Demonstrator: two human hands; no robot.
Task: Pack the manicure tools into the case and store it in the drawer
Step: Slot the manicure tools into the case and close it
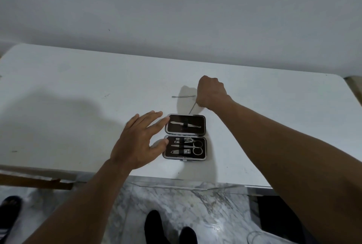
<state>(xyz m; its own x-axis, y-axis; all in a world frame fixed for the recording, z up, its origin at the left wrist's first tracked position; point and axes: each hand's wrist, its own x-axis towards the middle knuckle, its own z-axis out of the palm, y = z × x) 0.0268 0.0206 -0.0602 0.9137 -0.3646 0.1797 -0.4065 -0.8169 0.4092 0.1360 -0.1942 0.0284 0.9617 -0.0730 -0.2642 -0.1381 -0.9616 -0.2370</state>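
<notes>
The manicure case [185,137] lies open on the white table [78,91], near its front edge. Tweezers sit strapped in its far half; scissors [195,147], clippers and a file fill the near half. My left hand [140,142] lies with straight fingers against the case's left edge. Just beyond the case, my right hand [210,92] is curled round a thin metal tool [192,109], whose tip points down toward the case. Another slim metal tool [183,96] lies loose on the table to the left of my right hand.
A white wall stands right behind the table. Below the front edge I see a marble floor [176,200], my dark shoes [168,228] and a sandal [9,216] at the left. A brown strip [35,182] runs under the table's left side.
</notes>
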